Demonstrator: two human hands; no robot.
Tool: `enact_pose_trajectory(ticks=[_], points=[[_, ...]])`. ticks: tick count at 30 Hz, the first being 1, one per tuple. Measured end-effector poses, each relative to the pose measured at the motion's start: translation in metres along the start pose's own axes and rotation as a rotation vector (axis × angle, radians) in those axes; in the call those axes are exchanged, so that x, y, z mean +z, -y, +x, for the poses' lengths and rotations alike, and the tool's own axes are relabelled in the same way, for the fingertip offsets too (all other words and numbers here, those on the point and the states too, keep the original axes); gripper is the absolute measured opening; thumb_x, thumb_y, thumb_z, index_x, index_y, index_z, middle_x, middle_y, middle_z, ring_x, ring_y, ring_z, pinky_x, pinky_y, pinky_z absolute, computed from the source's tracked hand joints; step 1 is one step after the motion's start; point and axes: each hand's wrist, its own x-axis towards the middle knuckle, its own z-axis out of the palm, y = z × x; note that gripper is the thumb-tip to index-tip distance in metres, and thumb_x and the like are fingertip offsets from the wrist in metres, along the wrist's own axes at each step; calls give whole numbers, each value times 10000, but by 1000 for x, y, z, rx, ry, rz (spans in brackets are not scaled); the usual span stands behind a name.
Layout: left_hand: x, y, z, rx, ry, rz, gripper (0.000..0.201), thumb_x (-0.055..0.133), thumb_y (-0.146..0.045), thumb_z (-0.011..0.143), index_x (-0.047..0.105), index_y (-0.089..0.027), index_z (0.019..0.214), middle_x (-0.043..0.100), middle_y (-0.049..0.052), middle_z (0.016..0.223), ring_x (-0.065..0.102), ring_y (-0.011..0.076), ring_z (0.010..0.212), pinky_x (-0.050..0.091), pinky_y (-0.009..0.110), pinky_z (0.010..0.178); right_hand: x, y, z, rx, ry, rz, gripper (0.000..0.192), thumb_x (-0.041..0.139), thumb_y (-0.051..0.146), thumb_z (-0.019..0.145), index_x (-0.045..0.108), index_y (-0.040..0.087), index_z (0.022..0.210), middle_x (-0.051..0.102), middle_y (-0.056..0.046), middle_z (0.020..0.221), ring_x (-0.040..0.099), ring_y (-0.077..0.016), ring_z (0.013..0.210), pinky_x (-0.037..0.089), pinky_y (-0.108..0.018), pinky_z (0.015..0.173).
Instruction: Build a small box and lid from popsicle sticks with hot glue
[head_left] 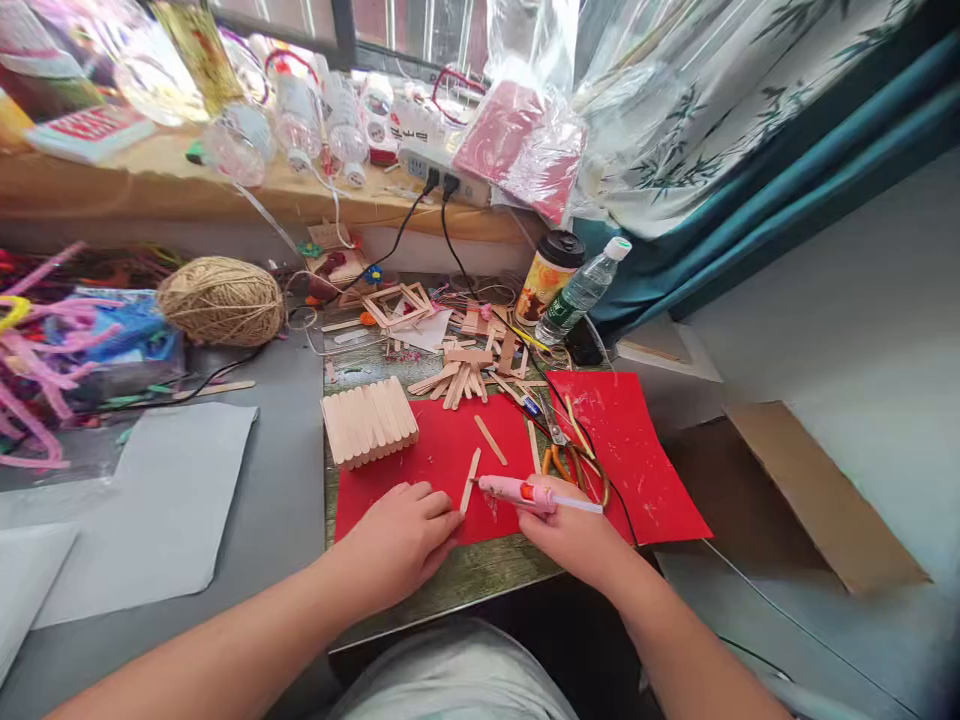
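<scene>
Red sheet (450, 455) covers the desk (285, 500) at lower centre of the frame, and both hands work on its near edge. The right hand (574, 535) is closed around a pink glue gun (525, 492), nozzle pointing left toward a wooden stick (470, 480) lying on the red. The left hand (401, 540) lies palm down, fingers loosely curled, fingertips touching the sheet just beside that stick's near end. Another stick (490, 440) lies loose a little higher. Left of centre sits a block of sticks joined side by side (369, 420); behind it a heap of loose sticks (465, 375). Scissors (562, 445) rest right of the gun. A ball of twine (221, 300) sits upper left. Upper centre, a lidded cup (551, 275) and a capped water bottle (581, 292) stand touching; whatever is inside them cannot be told
</scene>
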Motion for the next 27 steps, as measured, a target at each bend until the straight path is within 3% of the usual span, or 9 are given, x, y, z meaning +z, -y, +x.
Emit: enact_pose_trajectory(ticks=[6, 10, 19, 27], points=[[1, 0, 1, 10, -24, 6, 299, 436, -295, 1060, 656, -230, 1252, 689, 78, 1049, 605, 241, 914, 462, 413, 771, -6, 11, -1, -89, 6, 21, 183, 526, 191, 859, 422, 236, 715, 497, 35, 742, 490, -148, 686, 373, -280, 654], [1, 0, 2, 8, -19, 12, 296, 442, -290, 1057, 656, -232, 1254, 686, 73, 1042, 604, 240, 901, 467, 413, 771, -5, 9, -3, -54, 19, -1, 196, 555, 269, 885, 445, 236, 725, 491, 40, 729, 487, -146, 660, 345, -282, 615], [1, 0, 1, 8, -33, -2, 278, 475, -273, 1042, 663, -232, 1243, 689, 78, 1034, 611, 238, 911, 479, 401, 772, -6, 5, 5, 7, 5, 8, 128, 529, 235, 837, 487, 233, 717, 509, 37, 726, 462, -144, 649, 344, -274, 607], [0, 0, 1, 17, -67, -21, 257, 498, -252, 1031, 676, -237, 1216, 684, 84, 984, 610, 224, 875, 480, 381, 763, -8, 6, 7, 34, -37, 33, 116, 524, 223, 814, 630, 233, 769, 591, 23, 738, 508, -163, 663, 378, -276, 620]])
